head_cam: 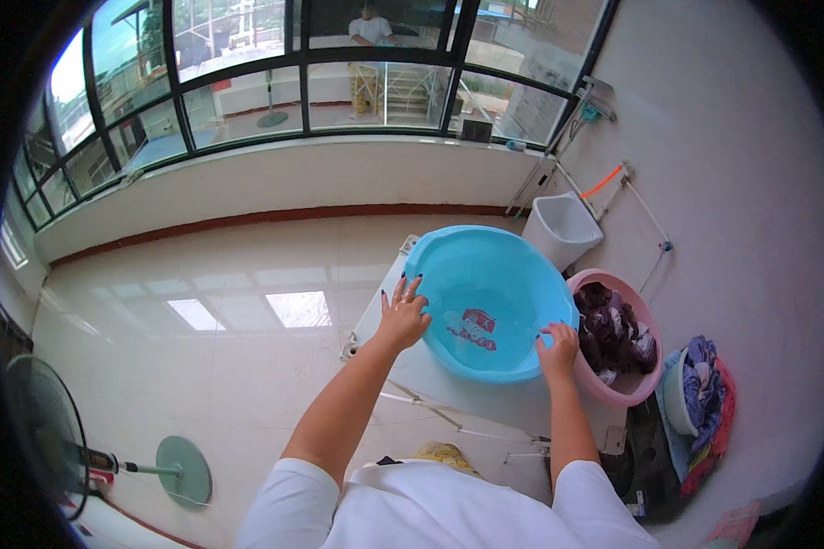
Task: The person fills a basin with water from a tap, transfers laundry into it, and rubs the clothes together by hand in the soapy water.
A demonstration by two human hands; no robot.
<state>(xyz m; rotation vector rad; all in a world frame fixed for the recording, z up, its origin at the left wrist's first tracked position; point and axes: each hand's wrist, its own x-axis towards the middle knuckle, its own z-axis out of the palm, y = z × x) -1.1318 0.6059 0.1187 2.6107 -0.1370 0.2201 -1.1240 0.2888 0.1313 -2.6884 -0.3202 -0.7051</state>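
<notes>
A large light-blue plastic basin (494, 274) with a red printed mark on its bottom stands on a white folding table (426, 377). At the basin's left rim is my left hand (404, 316), its fingers spread and its inner side against the edge. My right hand (559, 348) holds the near right rim, thumb inside and fingers bent over the edge. Right beside the basin sits a pink plastic tub (640, 305) with dark maroon wet-looking cloth (611, 329) in it.
A white bin (564, 230) stands behind the table near mops (566, 130) and a wall rack (625, 171). At right, a pale basin (674, 398) holds blue clothes (702, 384). A standing fan (48, 439) is at lower left. Windows (240, 96) line the far wall.
</notes>
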